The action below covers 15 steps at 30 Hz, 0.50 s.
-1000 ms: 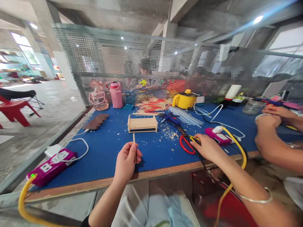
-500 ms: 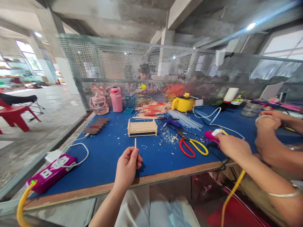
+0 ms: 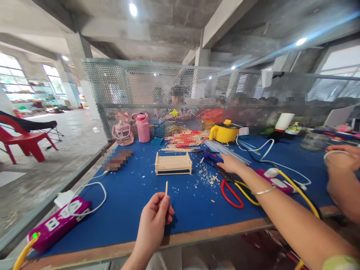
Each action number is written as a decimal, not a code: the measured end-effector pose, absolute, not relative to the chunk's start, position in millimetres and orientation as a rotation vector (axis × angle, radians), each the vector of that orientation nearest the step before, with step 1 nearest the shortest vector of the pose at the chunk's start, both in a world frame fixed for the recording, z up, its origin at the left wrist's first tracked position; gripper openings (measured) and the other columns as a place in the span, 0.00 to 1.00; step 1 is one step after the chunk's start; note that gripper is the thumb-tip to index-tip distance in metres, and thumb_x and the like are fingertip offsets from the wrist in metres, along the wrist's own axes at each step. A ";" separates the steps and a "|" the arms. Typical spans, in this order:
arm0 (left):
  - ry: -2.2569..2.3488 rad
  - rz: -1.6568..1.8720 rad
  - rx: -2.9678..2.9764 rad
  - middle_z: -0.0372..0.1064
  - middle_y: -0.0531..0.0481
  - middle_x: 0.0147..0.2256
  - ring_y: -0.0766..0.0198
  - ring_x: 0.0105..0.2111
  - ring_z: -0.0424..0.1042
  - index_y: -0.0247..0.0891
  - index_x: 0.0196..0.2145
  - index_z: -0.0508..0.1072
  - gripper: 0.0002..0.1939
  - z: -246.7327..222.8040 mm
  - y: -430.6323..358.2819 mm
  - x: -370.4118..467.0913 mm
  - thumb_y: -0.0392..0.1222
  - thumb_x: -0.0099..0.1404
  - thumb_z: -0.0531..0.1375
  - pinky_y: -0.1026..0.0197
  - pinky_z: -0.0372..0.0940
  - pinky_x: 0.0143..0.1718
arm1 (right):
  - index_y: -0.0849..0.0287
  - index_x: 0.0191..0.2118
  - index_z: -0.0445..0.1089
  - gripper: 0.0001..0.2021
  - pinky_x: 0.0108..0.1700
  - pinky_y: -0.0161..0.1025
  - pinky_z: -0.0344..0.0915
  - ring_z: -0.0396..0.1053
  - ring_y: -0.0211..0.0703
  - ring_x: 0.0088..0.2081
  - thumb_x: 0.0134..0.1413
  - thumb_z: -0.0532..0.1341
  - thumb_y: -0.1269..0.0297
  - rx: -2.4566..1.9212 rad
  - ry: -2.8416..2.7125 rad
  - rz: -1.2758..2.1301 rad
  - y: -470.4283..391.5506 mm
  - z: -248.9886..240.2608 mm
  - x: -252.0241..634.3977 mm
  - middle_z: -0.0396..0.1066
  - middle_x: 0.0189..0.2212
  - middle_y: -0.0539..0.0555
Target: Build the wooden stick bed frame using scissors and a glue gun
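Note:
Near the table's front edge, my left hand (image 3: 157,213) is closed around a short wooden stick (image 3: 167,188) that points upward. Beyond it a small rack made of pale wooden sticks (image 3: 173,164) rests on the blue table. My right hand (image 3: 232,164) reaches in from the right, its fingertips at the blue glue gun (image 3: 210,155); whether they grip it is unclear. Under and beside my right forearm lie scissors (image 3: 232,195) with one red and one yellow handle. Wood chips (image 3: 209,174) are scattered left of the scissors.
Behind the rack lie red and pale sticks (image 3: 185,138), clear glue sticks (image 3: 219,147) and a yellow pot (image 3: 226,132). Pink bottles (image 3: 143,128) stand at the back left. Purple power strips (image 3: 60,225) with cables lie at both sides. Another person's hands (image 3: 341,161) are at the far right.
My right hand has moved left and forward from the purple power strip to the glue gun. My left hand still holds the stick. The view has shifted, and objects appear lower and further right.

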<state>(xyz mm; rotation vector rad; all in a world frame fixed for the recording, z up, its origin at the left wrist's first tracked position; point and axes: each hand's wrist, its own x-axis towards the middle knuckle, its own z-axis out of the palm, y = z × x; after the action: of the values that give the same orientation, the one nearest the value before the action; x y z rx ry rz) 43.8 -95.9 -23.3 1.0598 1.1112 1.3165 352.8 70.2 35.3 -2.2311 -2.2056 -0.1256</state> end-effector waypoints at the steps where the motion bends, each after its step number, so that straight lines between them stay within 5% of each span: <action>1: 1.111 1.308 1.052 0.66 0.55 0.21 0.72 0.18 0.62 0.38 0.33 0.67 0.19 -23.7 -96.0 43.8 0.59 0.59 0.58 0.70 0.56 0.19 | 0.60 0.51 0.65 0.17 0.46 0.49 0.68 0.68 0.45 0.46 0.60 0.58 0.59 -2.197 -2.244 -0.081 81.9 33.6 356.9 0.67 0.49 0.57; 15: 1.092 1.235 1.038 0.66 0.54 0.21 0.73 0.19 0.62 0.36 0.34 0.66 0.21 -20.2 -98.1 45.9 0.59 0.60 0.57 0.70 0.57 0.22 | 0.60 0.51 0.65 0.16 0.47 0.48 0.68 0.68 0.45 0.46 0.60 0.57 0.60 -2.064 -2.176 -0.125 148.6 -4.0 361.1 0.66 0.50 0.58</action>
<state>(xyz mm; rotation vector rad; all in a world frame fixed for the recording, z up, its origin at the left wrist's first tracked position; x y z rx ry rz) 45.9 -98.1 -20.2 1.0378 1.0924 1.2349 361.1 148.6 -4.0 -2.0639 -2.1762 -0.1246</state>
